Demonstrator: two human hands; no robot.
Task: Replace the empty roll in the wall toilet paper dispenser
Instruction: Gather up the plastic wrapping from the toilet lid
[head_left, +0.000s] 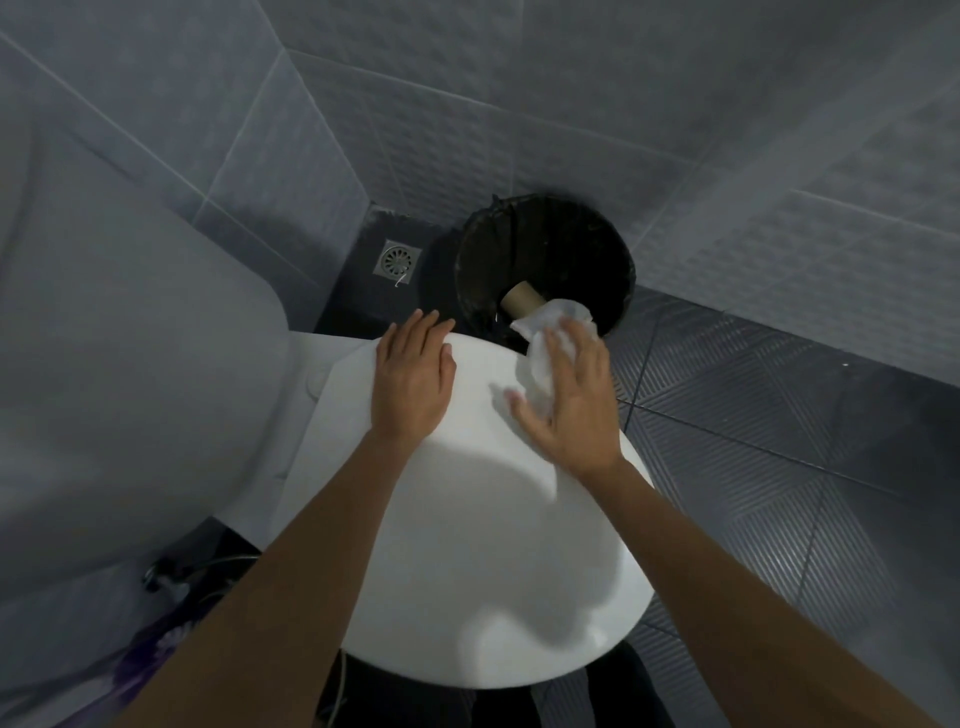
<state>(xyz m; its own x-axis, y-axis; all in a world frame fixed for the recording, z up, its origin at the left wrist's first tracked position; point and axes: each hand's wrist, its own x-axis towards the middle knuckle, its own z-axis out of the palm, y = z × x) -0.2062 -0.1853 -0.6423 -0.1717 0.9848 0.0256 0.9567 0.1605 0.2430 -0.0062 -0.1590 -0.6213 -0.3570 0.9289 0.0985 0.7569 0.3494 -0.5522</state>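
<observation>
An empty brown cardboard roll (521, 299) lies inside the black-lined bin (613, 249) on the floor past the toilet. My left hand (413, 379) lies flat, fingers straight, on the far edge of the closed white toilet lid (467, 571). My right hand (569, 402) presses a crumpled white tissue (540, 358) against the lid's far right edge, fingers spread and fairly straight over it. Part of the tissue hangs out over the bin's rim. No dispenser and no fresh roll appear in view.
The white cistern (119, 364) fills the left. A metal floor drain (397, 260) sits in the corner next to the bin. Grey tiled walls close in behind. Dark ribbed floor tiles (779, 441) spread to the right. A hose fitting (166, 577) shows at lower left.
</observation>
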